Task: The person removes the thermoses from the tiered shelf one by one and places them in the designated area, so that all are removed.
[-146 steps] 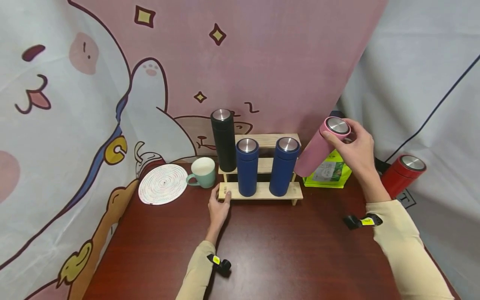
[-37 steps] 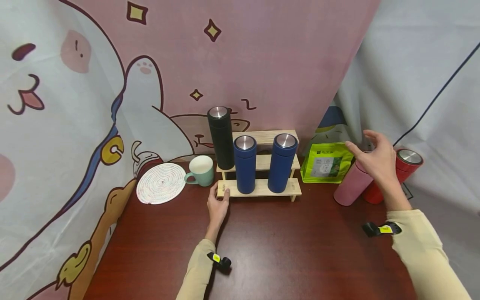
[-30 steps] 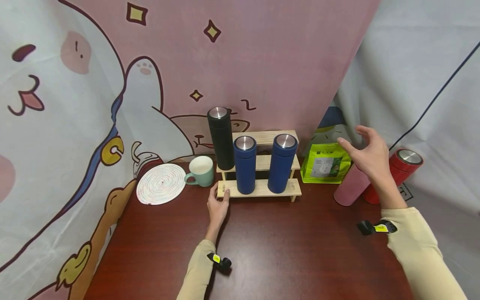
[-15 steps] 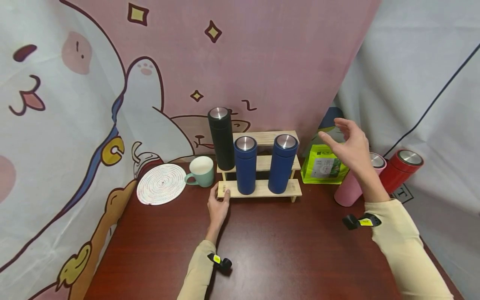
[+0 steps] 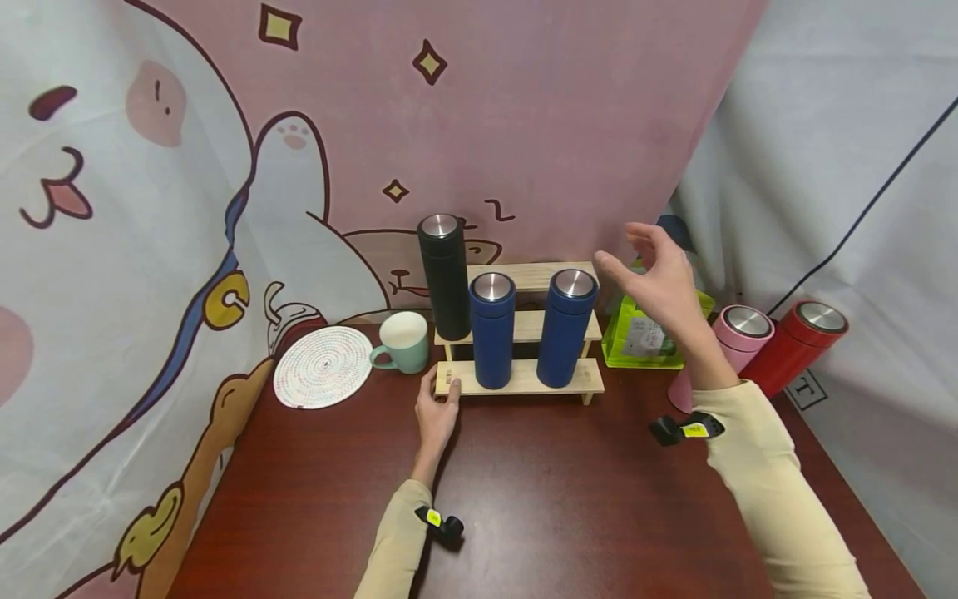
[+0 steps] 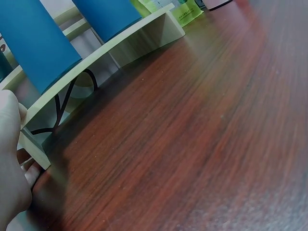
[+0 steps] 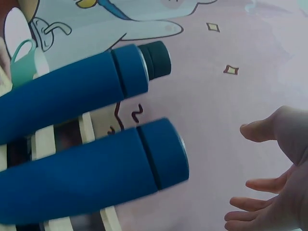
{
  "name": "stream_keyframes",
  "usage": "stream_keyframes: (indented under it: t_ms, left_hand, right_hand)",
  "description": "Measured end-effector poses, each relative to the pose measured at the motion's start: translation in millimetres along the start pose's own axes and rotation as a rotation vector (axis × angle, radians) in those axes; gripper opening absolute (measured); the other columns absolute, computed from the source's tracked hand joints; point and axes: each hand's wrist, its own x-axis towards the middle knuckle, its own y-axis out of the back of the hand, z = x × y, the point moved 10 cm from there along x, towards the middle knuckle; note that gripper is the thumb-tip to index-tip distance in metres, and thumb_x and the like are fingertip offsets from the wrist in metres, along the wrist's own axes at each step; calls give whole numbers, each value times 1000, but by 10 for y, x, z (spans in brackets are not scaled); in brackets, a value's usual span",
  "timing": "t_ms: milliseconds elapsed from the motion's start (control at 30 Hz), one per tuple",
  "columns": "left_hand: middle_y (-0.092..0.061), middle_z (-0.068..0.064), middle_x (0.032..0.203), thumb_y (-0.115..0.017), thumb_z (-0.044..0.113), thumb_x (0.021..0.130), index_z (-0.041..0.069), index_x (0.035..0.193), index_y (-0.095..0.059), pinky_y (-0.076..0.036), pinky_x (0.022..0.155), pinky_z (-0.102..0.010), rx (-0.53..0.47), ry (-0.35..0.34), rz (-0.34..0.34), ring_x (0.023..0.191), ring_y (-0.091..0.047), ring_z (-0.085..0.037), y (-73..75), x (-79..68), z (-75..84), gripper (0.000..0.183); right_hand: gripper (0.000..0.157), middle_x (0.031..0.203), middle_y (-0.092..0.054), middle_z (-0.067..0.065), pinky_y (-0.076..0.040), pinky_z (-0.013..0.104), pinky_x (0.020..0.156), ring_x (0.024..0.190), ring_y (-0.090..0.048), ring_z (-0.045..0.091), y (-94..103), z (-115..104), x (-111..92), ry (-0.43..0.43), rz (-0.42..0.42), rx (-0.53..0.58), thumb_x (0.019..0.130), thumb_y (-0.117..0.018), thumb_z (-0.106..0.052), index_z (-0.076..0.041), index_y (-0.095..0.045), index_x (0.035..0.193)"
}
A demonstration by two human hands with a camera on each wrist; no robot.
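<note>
My left hand (image 5: 437,416) grips the left end of the lowest step of a three-step wooden rack (image 5: 524,381), thumb on top and fingers around the side. Two blue thermos flasks, a left one (image 5: 491,333) and a right one (image 5: 566,333), stand upright on that step. Behind them a black thermos flask (image 5: 445,279) stands on the middle step. My right hand (image 5: 662,279) hangs in the air, right of the right blue flask, fingers spread and holding nothing. In the right wrist view its fingers (image 7: 260,185) point toward the blue flasks' lids without touching them.
A pink thermos flask (image 5: 741,333) and a red one (image 5: 797,345) stand at the right, partly behind my right arm. A green pouch (image 5: 644,337) stands right of the rack. Left of it are a mint mug (image 5: 404,343) and a round woven mat (image 5: 323,368).
The pink flask, earlier held beside the rack, now stands next to the red one, released. My right hand has moved left toward the right blue flask. My left hand stays put.
</note>
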Motion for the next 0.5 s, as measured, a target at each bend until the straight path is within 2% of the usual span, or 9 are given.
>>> stream_keyframes:
  t_ms: [267, 500]
  left_hand:
    - [-68, -14, 129, -72, 23, 95, 13, 146, -53, -52, 92, -43, 7, 6, -3, 116, -64, -26, -7, -3, -9, 55]
    - [-67, -15, 130, -72, 23, 95, 12, 146, -53, -52, 93, -45, 8, 2, 0, 118, -63, -27, -4, 2, -20, 55]
  right_hand:
    - [76, 157, -43, 17, -29, 48, 122, 148, -38, 33, -167, -240, 46, 45, -18, 37, 92, -72, -43, -6, -41, 151]
    - [76, 157, -42, 18, -29, 50, 122, 148, -37, 35, -334, -380, 92, 30, -57, 53, 92, -73, -41, -8, -40, 153]
